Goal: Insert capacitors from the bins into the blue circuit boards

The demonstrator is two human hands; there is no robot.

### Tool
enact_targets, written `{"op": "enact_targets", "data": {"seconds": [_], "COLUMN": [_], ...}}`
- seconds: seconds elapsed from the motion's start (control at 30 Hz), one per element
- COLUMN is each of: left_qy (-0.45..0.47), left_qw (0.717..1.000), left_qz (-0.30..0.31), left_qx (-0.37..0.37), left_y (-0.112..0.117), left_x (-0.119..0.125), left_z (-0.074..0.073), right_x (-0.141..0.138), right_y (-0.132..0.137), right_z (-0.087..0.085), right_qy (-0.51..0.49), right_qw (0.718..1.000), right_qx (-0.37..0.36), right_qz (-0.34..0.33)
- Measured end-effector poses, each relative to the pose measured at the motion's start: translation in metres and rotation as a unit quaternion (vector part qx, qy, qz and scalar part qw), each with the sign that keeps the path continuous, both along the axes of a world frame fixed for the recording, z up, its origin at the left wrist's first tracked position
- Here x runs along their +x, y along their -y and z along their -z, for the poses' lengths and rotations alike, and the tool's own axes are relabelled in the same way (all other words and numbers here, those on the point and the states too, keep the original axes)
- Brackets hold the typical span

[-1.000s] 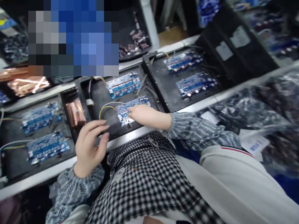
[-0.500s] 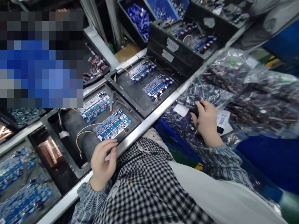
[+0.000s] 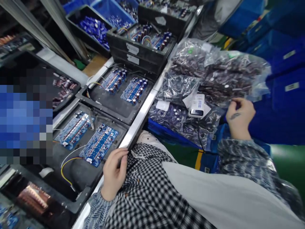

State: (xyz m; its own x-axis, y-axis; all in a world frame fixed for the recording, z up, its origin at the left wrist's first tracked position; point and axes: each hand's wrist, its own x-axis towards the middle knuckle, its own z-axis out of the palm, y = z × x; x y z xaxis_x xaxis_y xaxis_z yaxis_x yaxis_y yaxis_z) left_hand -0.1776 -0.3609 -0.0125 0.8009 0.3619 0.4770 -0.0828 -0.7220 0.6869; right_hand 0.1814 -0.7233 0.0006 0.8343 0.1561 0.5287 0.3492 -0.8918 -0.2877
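My left hand [image 3: 113, 173] rests on the metal rail [image 3: 133, 128] at the near edge of a black tray [image 3: 81, 178], fingers loosely curled with nothing in them. That tray carries two blue circuit boards [image 3: 98, 144] with white and yellow wires [image 3: 65, 165]. My right hand [image 3: 239, 116] reaches to the right and grips the edge of a clear plastic bag of dark capacitors [image 3: 221, 74]; its fingertips are hidden in the plastic. A small white and black device [image 3: 197, 106] lies on the bags to the left of that hand.
A second black tray [image 3: 114, 106] with two populated blue boards lies further back. Stacked black bins [image 3: 143, 47] hold boards, and blue bins [image 3: 107, 9] hold parts. Blue crates [image 3: 283, 79] stand at the right. A blurred person is at the left. Copper parts [image 3: 30, 197] sit at lower left.
My right hand left the near circuit board, swung right over the bags, then moved further right to the big bag's edge. My left hand settled on the rail. The view turned right.
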Motion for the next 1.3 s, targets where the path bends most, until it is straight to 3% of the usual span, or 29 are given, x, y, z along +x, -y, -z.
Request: {"op": "enact_targets", "data": {"seconds": [0.1,0.23,0.37,0.53,0.63,0.77,0.87,0.97,1.03,1.1,1.2,1.3], "left_qy": [-0.007,-0.008,-0.009,0.005,0.012,0.020,0.022,0.016,0.017,0.020,0.007,-0.008], "left_qw": [1.000,0.999,0.999,0.999,0.996,0.992,0.992,0.991,0.989,0.986,0.978,0.957], "left_qz": [0.013,0.023,0.021,0.002,-0.026,-0.046,-0.034,-0.012,-0.009,-0.023,-0.048,-0.002], "left_qx": [-0.012,-0.027,-0.033,-0.050,-0.081,-0.117,-0.121,-0.135,-0.148,-0.162,-0.205,-0.291], "left_y": [0.004,0.007,0.011,0.018,0.020,0.020,0.018,0.015,0.013,0.011,0.010,0.017], "left_x": [0.004,0.006,0.004,-0.003,-0.007,-0.011,-0.012,-0.012,-0.012,-0.011,-0.005,0.009], "left_z": [0.000,0.002,0.002,0.003,0.005,0.009,0.011,0.010,0.008,0.007,0.005,0.001], "right_x": [-0.010,-0.017,-0.005,0.014,0.029,0.044,0.044,0.035,0.029,0.023,0.005,-0.034], "right_y": [-0.001,-0.062,-0.127,-0.162,-0.166,-0.170,-0.177,-0.187,-0.193,-0.194,-0.190,-0.190], "right_z": [0.003,0.017,0.019,0.021,0.032,0.049,0.048,0.027,0.000,-0.031,-0.071,-0.091], "right_qy": [-0.008,-0.020,-0.059,-0.067,-0.033,0.030,0.013,-0.056,-0.098,-0.086,-0.106,-0.175], "right_qw": [1.000,0.991,0.960,0.926,0.931,0.947,0.955,0.977,0.987,0.991,0.965,0.910], "right_qx": [-0.010,-0.044,-0.124,-0.245,-0.217,-0.100,-0.027,0.007,0.025,0.092,0.235,0.341], "right_qz": [-0.016,-0.125,-0.245,-0.278,-0.293,-0.303,-0.295,-0.207,-0.124,-0.037,-0.050,-0.159]}}
